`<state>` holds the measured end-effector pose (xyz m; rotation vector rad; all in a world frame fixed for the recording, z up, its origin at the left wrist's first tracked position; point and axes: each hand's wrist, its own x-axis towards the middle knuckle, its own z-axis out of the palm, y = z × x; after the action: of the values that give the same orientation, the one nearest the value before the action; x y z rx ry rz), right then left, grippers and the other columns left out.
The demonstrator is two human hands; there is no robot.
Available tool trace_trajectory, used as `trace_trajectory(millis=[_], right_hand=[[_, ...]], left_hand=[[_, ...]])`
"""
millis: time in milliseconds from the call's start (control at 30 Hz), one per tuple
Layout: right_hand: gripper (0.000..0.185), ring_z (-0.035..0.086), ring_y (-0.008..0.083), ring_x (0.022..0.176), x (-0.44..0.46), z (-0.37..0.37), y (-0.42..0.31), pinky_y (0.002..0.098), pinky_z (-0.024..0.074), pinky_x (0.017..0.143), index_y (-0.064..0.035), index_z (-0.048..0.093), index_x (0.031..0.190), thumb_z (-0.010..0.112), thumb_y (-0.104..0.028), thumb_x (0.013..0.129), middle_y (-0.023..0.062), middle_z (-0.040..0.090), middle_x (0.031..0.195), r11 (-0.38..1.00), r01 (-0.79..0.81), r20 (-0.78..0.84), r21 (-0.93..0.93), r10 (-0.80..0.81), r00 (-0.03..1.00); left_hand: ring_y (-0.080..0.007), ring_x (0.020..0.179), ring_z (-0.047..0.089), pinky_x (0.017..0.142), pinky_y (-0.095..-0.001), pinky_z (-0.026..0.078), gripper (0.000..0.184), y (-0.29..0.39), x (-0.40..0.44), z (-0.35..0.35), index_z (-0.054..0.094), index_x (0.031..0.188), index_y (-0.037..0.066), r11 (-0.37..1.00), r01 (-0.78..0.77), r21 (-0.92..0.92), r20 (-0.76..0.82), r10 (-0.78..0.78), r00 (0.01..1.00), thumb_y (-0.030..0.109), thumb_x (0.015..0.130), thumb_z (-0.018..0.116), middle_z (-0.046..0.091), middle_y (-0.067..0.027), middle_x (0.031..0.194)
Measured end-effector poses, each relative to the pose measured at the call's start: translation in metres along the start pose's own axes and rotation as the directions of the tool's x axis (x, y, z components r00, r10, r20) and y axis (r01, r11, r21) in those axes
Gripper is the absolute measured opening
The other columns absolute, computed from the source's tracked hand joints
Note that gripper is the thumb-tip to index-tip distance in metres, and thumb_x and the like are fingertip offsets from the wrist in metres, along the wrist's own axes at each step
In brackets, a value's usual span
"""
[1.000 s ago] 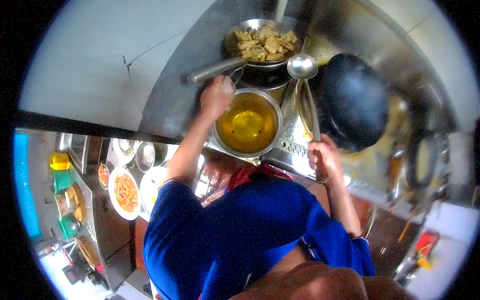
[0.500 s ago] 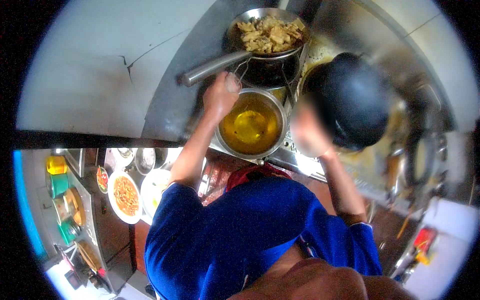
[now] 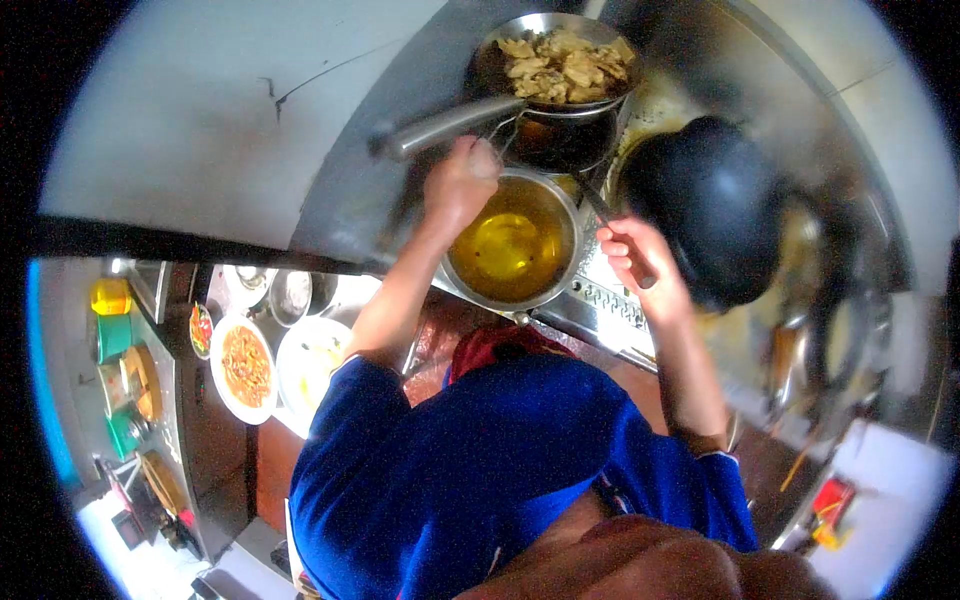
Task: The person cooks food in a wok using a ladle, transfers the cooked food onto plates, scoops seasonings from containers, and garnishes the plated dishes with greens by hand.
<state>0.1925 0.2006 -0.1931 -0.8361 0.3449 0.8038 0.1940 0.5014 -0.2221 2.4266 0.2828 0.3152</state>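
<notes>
My left hand (image 3: pixel 462 180) is closed around a thin metal wire handle (image 3: pixel 510 130), beside a dark pot (image 3: pixel 560 145). On top of that pot rests a metal pan (image 3: pixel 490 80) with a long tubular handle (image 3: pixel 450 125), and pale brown fried pieces (image 3: pixel 570 68) lie in it. My right hand (image 3: pixel 642 262) has its fingers curled at the end of a dark, narrow handle (image 3: pixel 594 200) that slants toward the dark pot. Between my hands stands a steel pot (image 3: pixel 573 240) of yellow oil (image 3: pixel 510 240).
A black wok (image 3: pixel 715 210) sits right of my right hand on the stained metal stove top. At lower left, a white bowl of reddish-brown food (image 3: pixel 246 368) stands beside another white bowl (image 3: pixel 290 370). A yellow container (image 3: pixel 110 296) is farther left.
My right hand has moved off the wok's edge and its fingers are now at the dark handle. My left hand stays at the wire handle. The whole view has shifted slightly.
</notes>
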Motion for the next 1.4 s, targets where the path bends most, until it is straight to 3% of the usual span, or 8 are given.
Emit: trace_trajectory(millis=[133, 233, 333, 767, 1100, 1233, 1300, 1400], right_hand=[[0.012, 0.049, 0.0080, 0.059, 0.014, -0.014, 0.000, 0.0173, 0.0391, 0.043, 0.0014, 0.052, 0.088, 0.055, -0.009, 0.092, 0.0070, 0.056, 0.081, 0.995, -0.100, 0.122, 0.028, 0.096, 0.988], [0.011, 0.049, 0.0092, 0.058, 0.013, -0.016, 0.002, 0.0180, 0.0388, 0.042, 0.0014, 0.051, 0.088, 0.054, -0.008, 0.091, 0.0095, 0.057, 0.083, 0.997, -0.072, 0.067, -0.026, 0.074, 0.995], [0.011, 0.048, 0.0097, 0.057, 0.006, -0.014, 0.001, 0.0183, 0.0385, 0.041, 0.0023, 0.052, 0.089, 0.056, -0.008, 0.090, 0.0100, 0.058, 0.082, 0.998, -0.054, 0.036, -0.012, 0.054, 0.998], [0.040, 0.039, 0.0032, 0.049, -0.087, -0.002, -0.001, 0.0159, 0.0305, 0.031, 0.0059, 0.046, 0.120, 0.056, -0.009, 0.084, 0.0044, 0.052, 0.081, 0.997, 0.082, -0.077, 0.004, -0.081, 0.994], [0.042, 0.043, 0.0069, 0.045, -0.218, -0.040, 0.002, 0.0179, 0.0389, 0.028, 0.0033, 0.043, 0.130, 0.049, -0.005, 0.089, 0.0077, 0.045, 0.082, 0.903, 0.245, -0.094, 0.353, -0.227, 0.969], [0.038, 0.041, 0.0071, 0.042, -0.232, -0.092, 0.004, 0.0180, 0.0356, 0.030, -0.0016, 0.048, 0.124, 0.054, -0.010, 0.087, 0.0051, 0.047, 0.079, 0.926, 0.362, -0.331, 0.103, -0.311, 0.891], [0.036, 0.042, 0.0085, 0.043, -0.225, -0.114, 0.000, 0.0202, 0.0353, 0.032, -0.0029, 0.049, 0.121, 0.054, -0.011, 0.086, 0.0048, 0.049, 0.077, 0.951, 0.287, -0.424, -0.117, -0.309, 0.851], [0.036, 0.046, 0.0114, 0.048, -0.216, -0.115, -0.014, 0.0262, 0.0375, 0.039, -0.0068, 0.050, 0.121, 0.055, -0.009, 0.086, 0.0035, 0.053, 0.069, 0.858, 0.033, -0.557, -0.513, -0.362, 0.748]], left_hand=[[-0.0392, 0.100, 0.064, 0.088, -0.0444, 0.051, 0.053, 0.006, -0.003, -0.006, 0.057, 0.124, 0.011, 0.975, 0.221, -0.037, 0.032, -0.220, 0.975, 0.030, 0.076, 0.071, 0.066, -0.0209, 0.109], [-0.0477, 0.090, 0.061, 0.082, -0.0549, 0.048, 0.034, 0.006, -0.007, -0.002, 0.056, 0.111, 0.009, 0.991, 0.093, -0.094, -0.092, -0.101, 0.991, 0.038, 0.094, 0.048, 0.065, -0.0256, 0.096], [-0.0408, 0.099, 0.064, 0.086, -0.0461, 0.051, 0.049, 0.012, -0.006, -0.005, 0.057, 0.122, 0.011, 0.975, 0.213, -0.066, -0.008, -0.214, 0.977, 0.032, 0.080, 0.069, 0.066, -0.0216, 0.108], [-0.0416, 0.099, 0.064, 0.087, -0.0473, 0.050, 0.048, -0.025, 0.001, 0.031, 0.055, 0.125, 0.013, 0.955, 0.108, -0.276, -0.043, -0.125, 0.991, 0.030, 0.081, 0.066, 0.067, -0.0235, 0.104], [-0.0415, 0.099, 0.063, 0.088, -0.0468, 0.050, 0.049, -0.078, 0.010, 0.082, 0.056, 0.124, 0.012, 0.997, 0.061, 0.048, 0.012, -0.062, 0.998, 0.031, 0.080, 0.068, 0.067, -0.0222, 0.105], [-0.0424, 0.099, 0.062, 0.087, -0.0477, 0.049, 0.046, -0.104, -0.007, 0.107, 0.056, 0.123, 0.011, 0.987, -0.009, 0.161, -0.008, 0.011, 1.000, 0.031, 0.082, 0.066, 0.067, -0.0223, 0.103], [-0.0422, 0.099, 0.061, 0.086, -0.0484, 0.048, 0.034, -0.062, -0.019, 0.082, 0.060, 0.114, 0.009, 0.989, 0.115, 0.094, 0.026, -0.118, 0.993, 0.028, 0.086, 0.061, 0.065, -0.0241, 0.100], [-0.0429, 0.096, 0.062, 0.085, -0.0492, 0.049, 0.031, -0.082, -0.024, 0.091, 0.061, 0.110, 0.008, 0.992, -0.127, 0.000, -0.028, 0.127, 0.992, 0.030, 0.088, 0.058, 0.065, -0.0249, 0.099]])
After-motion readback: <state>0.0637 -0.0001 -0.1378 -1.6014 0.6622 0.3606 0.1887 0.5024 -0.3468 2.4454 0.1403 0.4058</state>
